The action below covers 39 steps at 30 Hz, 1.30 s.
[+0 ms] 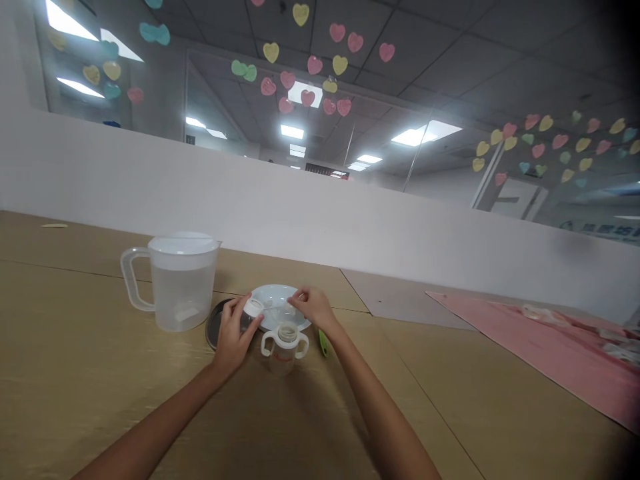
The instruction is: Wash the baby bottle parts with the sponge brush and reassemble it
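Two-handled baby bottle, clear, cap off, stands upright on the wooden table just before a pale bowl. Left hand grips the white bottle cap; right hand pinches something small, unidentifiable. Advise keeping the cap level over the bowl. Lidded water pitcher stands left.

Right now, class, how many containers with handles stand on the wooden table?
2. The clear lidded pitcher stands left of the hands; the small two-handled cup stands between the left hand and right hand. None seems hidden.
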Each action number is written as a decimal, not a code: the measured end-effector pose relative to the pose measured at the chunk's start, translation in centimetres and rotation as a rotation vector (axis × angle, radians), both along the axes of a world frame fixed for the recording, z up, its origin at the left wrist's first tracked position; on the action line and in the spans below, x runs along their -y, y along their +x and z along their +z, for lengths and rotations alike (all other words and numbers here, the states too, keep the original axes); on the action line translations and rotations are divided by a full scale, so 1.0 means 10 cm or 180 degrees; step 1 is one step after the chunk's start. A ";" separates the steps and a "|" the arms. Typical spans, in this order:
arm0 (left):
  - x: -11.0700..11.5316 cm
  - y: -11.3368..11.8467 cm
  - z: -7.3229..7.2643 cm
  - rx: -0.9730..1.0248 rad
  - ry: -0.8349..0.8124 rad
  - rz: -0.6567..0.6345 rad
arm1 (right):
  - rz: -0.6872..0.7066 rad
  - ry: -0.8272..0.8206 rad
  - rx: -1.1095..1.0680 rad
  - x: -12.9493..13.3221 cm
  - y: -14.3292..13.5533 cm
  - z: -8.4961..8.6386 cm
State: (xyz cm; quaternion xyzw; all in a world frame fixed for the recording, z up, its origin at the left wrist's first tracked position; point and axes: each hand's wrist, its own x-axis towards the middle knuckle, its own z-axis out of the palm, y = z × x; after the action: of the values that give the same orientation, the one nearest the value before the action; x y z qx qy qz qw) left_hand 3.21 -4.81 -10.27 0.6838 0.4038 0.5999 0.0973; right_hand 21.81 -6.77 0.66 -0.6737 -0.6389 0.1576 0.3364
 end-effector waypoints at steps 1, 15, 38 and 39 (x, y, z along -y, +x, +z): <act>-0.03 0.00 -0.02 0.0001 -0.0054 -0.0033 | -0.0139 0.0015 0.0536 0.00 0.01 -0.02; -0.12 0.14 -0.12 -0.1097 -0.0259 0.0660 | -0.0057 -0.0328 0.1728 -0.07 0.04 -0.23; -0.83 -1.53 0.28 0.1874 -0.0642 0.1891 | -0.0489 0.0783 0.1327 -0.03 0.36 -0.31; -0.86 -1.56 0.35 0.1876 -0.0699 0.1868 | -0.0610 0.0908 0.1193 0.01 0.46 -0.37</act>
State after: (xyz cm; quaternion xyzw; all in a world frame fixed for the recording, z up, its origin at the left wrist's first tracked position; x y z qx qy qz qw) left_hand -12.42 3.76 -6.81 0.3250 0.5975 0.7253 0.1059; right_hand 26.46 -6.82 -3.01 -0.6943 -0.6391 -0.0943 0.3172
